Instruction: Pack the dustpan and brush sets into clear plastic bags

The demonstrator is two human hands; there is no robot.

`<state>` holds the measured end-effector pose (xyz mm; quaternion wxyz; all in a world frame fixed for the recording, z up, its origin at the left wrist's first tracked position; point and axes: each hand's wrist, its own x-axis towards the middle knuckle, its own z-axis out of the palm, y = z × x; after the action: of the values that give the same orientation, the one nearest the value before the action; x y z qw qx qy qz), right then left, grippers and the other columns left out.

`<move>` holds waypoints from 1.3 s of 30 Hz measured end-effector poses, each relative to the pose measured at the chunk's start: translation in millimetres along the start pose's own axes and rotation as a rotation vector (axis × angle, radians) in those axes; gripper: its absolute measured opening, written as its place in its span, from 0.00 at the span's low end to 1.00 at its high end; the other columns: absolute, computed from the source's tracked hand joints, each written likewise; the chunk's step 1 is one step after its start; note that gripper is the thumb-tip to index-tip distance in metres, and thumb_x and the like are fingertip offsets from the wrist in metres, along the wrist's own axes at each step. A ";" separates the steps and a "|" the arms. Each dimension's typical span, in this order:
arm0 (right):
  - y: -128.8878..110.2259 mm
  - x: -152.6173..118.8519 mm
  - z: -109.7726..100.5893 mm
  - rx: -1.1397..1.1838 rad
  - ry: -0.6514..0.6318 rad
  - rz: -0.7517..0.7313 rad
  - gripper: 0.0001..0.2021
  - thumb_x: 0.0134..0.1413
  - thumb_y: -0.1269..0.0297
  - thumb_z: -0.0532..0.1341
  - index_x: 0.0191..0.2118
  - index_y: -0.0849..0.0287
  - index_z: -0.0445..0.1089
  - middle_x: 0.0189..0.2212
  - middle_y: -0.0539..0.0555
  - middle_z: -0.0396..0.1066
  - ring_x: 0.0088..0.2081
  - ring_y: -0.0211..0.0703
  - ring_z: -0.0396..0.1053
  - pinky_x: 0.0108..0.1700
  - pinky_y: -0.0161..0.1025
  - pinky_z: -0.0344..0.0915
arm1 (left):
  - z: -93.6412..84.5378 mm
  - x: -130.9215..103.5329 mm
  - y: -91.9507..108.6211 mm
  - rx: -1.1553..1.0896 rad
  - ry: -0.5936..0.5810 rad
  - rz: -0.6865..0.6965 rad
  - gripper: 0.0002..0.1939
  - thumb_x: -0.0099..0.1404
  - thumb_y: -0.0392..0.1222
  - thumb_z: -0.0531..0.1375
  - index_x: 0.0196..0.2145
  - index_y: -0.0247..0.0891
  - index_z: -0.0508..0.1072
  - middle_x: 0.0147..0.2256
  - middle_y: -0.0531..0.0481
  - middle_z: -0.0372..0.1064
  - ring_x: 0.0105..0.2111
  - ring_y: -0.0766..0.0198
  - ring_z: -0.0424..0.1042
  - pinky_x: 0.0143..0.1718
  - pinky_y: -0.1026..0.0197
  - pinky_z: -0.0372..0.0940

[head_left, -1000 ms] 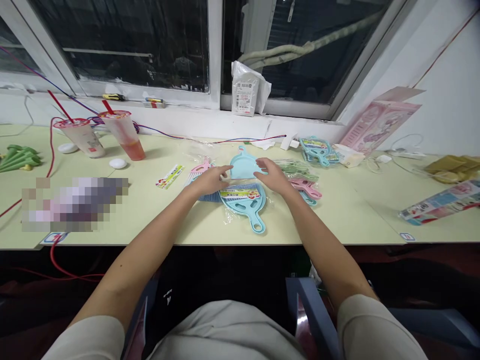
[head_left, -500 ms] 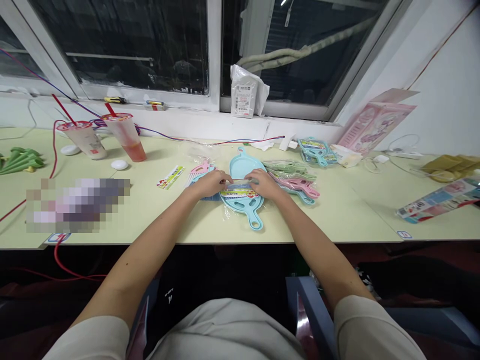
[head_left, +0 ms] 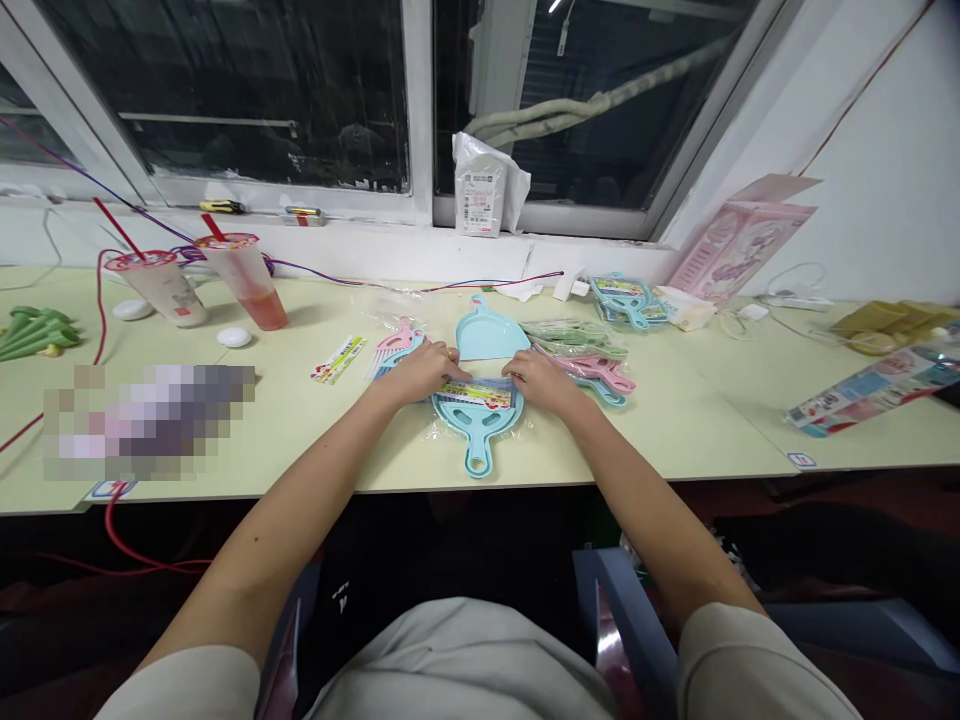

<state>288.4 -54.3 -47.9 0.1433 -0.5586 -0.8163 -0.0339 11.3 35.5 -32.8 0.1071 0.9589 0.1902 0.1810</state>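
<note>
A light-blue dustpan (head_left: 478,425) with a matching brush lies in a clear plastic bag near the table's front edge, its handle toward me. A printed label card (head_left: 484,395) shows through the film. My left hand (head_left: 429,374) is closed at the bag's upper left edge, and my right hand (head_left: 541,380) pinches its upper right edge. Just beyond them lies a loose blue dustpan (head_left: 491,335). Beside my left hand are small pink brushes (head_left: 401,335) and blue ones, partly covered by it. Bagged green, pink and blue sets (head_left: 585,350) lie right of my right hand.
A loose label card (head_left: 337,360) lies to the left. Two drink cups (head_left: 244,285) with red straws stand at the back left. More blue bagged sets (head_left: 626,300) and a pink box (head_left: 739,245) are at the back right. A long package (head_left: 870,390) lies far right.
The bagged dustpan has turned so its handle points straight at me, and it sits slightly nearer the front edge. Both hands have stayed at the bag's upper edge. The view has shifted a little.
</note>
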 end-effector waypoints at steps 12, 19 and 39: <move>1.7 -3.5 -1.8 -0.059 0.010 0.162 0.14 0.63 0.78 0.56 0.40 0.58 0.78 0.44 0.60 0.74 0.47 0.52 0.70 0.41 0.42 0.61 | -4.6 -6.0 -7.7 -0.174 0.066 -0.115 0.16 0.62 0.35 0.63 0.40 0.52 0.88 0.33 0.43 0.73 0.40 0.50 0.70 0.49 0.50 0.60; -10.7 -9.5 -12.7 -0.110 -0.024 0.026 0.24 0.63 0.81 0.53 0.55 0.52 0.76 0.45 0.60 0.70 0.46 0.53 0.67 0.42 0.42 0.60 | -7.5 -5.1 -3.2 -0.001 -0.084 0.046 0.32 0.61 0.24 0.54 0.50 0.57 0.85 0.42 0.47 0.75 0.40 0.56 0.67 0.49 0.53 0.58; -21.2 -11.6 -4.6 0.073 0.162 -0.233 0.21 0.51 0.82 0.56 0.43 0.58 0.83 0.62 0.61 0.71 0.65 0.60 0.64 0.64 0.60 0.62 | -9.0 -3.5 18.5 0.166 -0.187 -0.008 0.22 0.64 0.36 0.58 0.49 0.54 0.86 0.43 0.48 0.77 0.45 0.53 0.72 0.52 0.50 0.59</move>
<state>273.6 -73.6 -44.4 0.2241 -0.4498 -0.8621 -0.0656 10.9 18.6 -20.6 0.0456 0.9764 0.1977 0.0740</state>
